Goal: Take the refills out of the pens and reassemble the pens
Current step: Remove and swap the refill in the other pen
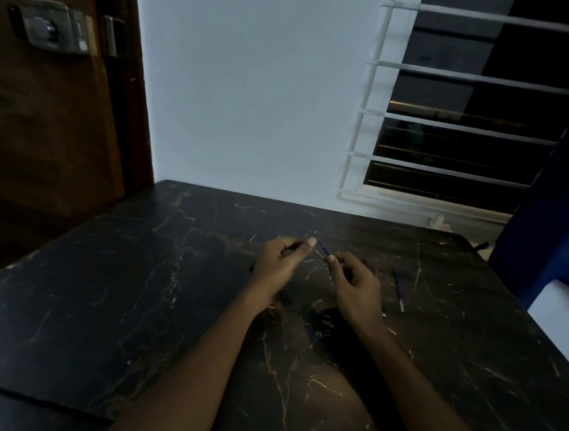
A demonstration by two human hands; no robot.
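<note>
Over the middle of the dark marble table, my left hand grips a dark pen barrel, mostly hidden in the fist. My right hand pinches a thin blue refill between thumb and fingers. The refill runs up and left toward the left thumb tip. A second blue refill lies flat on the table to the right of my right hand. A small bluish piece peeks out beside my right wrist.
The table's far edge meets a white wall. A barred window is at the back right, a wooden door with a metal lock at the left. Blue cloth hangs at the right edge.
</note>
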